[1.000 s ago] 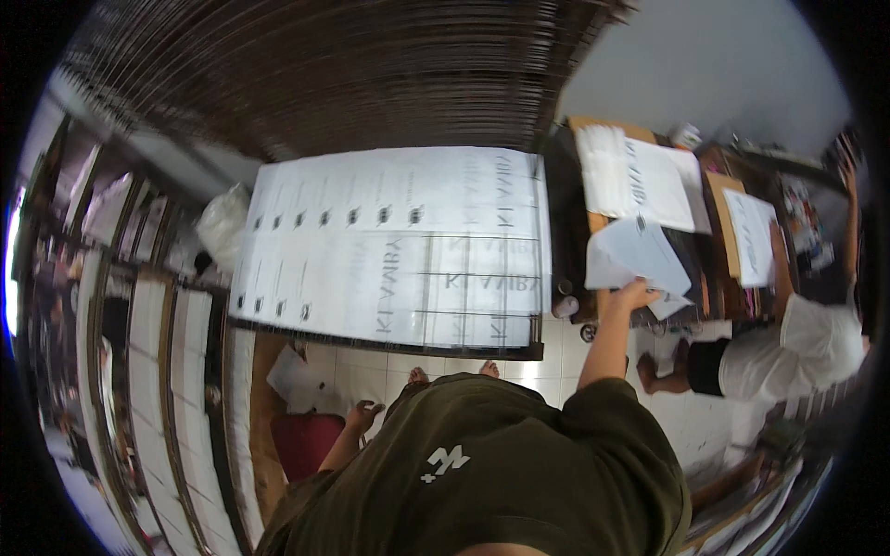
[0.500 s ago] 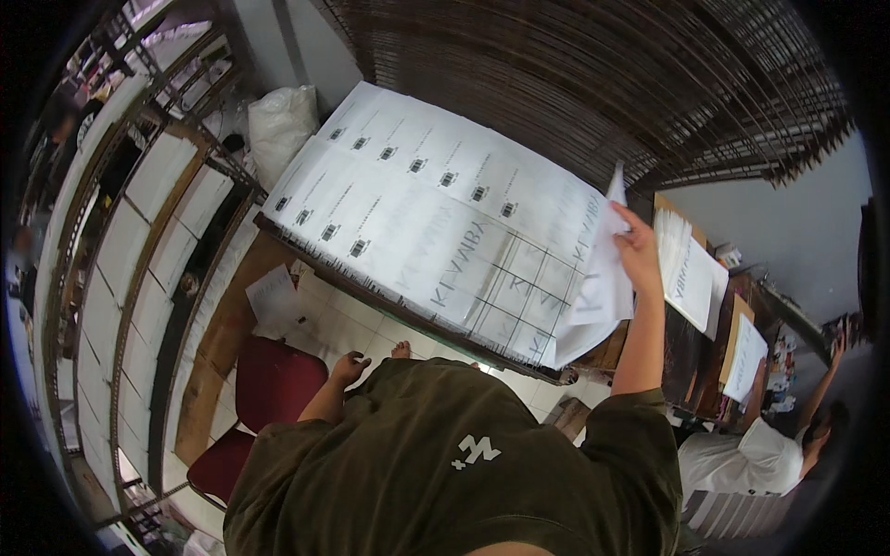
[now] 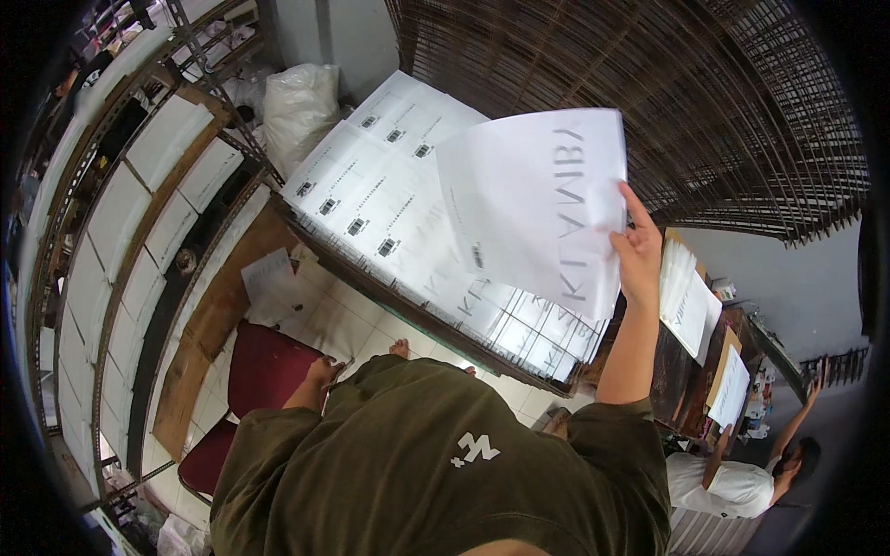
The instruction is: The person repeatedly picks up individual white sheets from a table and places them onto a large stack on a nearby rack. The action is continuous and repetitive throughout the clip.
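Observation:
My right hand [image 3: 638,243] pinches the right edge of a white printed sheet [image 3: 524,190] between thumb and fingers. The sheet is raised and slants over the right half of a wire drying rack [image 3: 528,326]. Overlapping rows of similar white sheets [image 3: 371,171] with small dark prints lie on the rack's left side. Bare wire mesh shows at its near right corner. My left hand [image 3: 324,371] hangs low beside the red chair [image 3: 269,366], fingers loosely apart, holding nothing.
More wire racks [image 3: 603,56] are tilted up behind. A shelf unit with white panels [image 3: 167,232] stands left, near a white sack [image 3: 301,107]. At right, a table carries a stack of printed sheets [image 3: 686,301]; another person [image 3: 728,482] works beyond.
My right hand has lifted the sheet off the right end of the rack and drawn it up, so it now spreads leftward above the others. My left hand has shifted slightly left.

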A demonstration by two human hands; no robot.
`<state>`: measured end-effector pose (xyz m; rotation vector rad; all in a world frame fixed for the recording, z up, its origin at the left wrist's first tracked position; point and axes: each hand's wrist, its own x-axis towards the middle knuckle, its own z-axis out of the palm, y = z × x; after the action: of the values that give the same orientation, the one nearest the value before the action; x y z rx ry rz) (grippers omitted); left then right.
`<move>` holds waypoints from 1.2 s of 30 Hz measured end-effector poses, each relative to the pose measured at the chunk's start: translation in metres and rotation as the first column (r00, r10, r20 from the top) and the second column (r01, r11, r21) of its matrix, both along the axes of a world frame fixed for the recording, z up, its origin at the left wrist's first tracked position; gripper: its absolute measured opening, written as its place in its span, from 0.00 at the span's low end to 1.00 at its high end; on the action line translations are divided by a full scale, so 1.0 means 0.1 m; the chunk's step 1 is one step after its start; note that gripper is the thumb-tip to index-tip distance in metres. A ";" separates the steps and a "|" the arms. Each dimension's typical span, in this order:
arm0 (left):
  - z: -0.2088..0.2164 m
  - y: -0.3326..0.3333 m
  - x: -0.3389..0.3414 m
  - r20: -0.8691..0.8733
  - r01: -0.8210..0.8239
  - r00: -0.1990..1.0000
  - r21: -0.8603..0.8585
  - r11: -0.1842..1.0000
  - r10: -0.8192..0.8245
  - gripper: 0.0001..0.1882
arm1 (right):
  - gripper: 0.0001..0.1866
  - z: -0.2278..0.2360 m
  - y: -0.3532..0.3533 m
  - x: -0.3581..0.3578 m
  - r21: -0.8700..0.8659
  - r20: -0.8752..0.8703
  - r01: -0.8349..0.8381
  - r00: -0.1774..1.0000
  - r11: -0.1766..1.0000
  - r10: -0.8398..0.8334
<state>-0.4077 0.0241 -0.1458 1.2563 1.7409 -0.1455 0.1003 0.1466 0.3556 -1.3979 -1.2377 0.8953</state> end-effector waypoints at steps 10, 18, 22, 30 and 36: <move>0.76 0.35 0.08 0.080 -0.040 0.996 -0.016 0.999 0.041 0.30 | 0.35 -2.71 -0.49 0.63 -0.059 -0.122 0.394 0.909 0.917 -0.398; 0.83 0.26 -0.33 -0.081 0.044 0.996 0.071 0.996 -0.038 0.33 | 0.37 -3.70 -0.70 0.54 -0.181 -0.122 0.442 0.877 0.879 -0.466; 0.91 0.28 -0.35 -0.099 0.093 0.991 0.019 0.996 -0.090 0.35 | 0.37 -3.65 -0.72 0.51 -0.216 -0.129 0.449 0.867 0.867 -0.482; 0.52 0.18 -0.40 -0.014 0.259 0.966 0.096 0.961 -0.259 0.32 | 0.38 -3.91 -0.67 0.66 -0.130 -0.006 0.443 0.894 0.887 -0.448; 1.13 0.39 0.00 0.002 0.067 0.998 0.072 0.995 -0.068 0.29 | 0.38 -3.82 -0.70 0.60 -0.198 -0.038 0.454 0.882 0.868 -0.470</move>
<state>-0.4082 0.0628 -0.0326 1.3676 1.7135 -0.1202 0.1604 0.0770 -0.0261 -1.6920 -0.7136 0.7315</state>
